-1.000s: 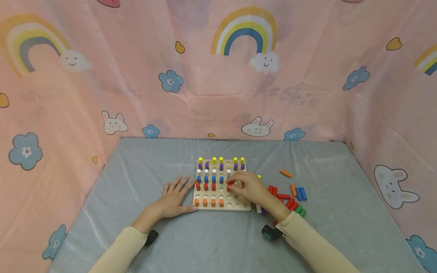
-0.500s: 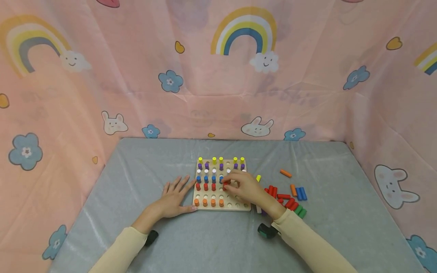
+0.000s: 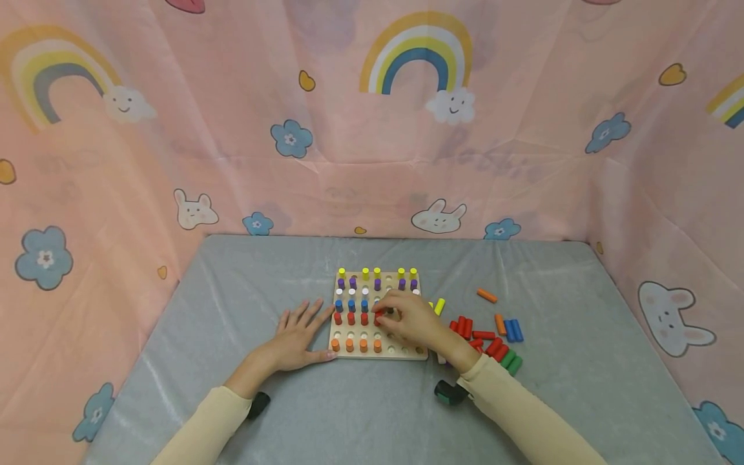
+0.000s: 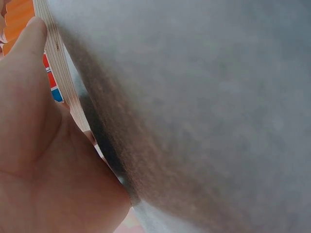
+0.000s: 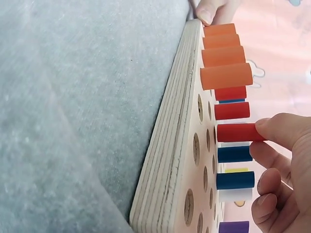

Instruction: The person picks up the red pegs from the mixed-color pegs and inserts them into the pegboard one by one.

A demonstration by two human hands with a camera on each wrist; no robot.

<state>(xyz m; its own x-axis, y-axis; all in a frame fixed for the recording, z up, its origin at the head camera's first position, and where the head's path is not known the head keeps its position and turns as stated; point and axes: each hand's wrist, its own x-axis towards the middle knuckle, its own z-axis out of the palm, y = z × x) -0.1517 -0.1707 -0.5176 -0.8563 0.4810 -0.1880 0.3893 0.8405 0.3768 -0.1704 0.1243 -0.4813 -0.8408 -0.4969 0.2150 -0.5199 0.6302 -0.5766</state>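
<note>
Right wrist: right hand (image 5: 297, 167), narrow pinch on red peg (image 5: 238, 132)

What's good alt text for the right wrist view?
The right hand pinches a red peg at a wooden pegboard, with orange pegs and blue pegs nearby. The left hand touches the pegboard's far corner.

Pale rectangular pegboard (image 5: 163, 160) was layered plywood; red cylindrical peg (image 5: 235, 132) looked smooth and matt; grey tablecloth (image 5: 73, 121) appeared velvety.
</note>
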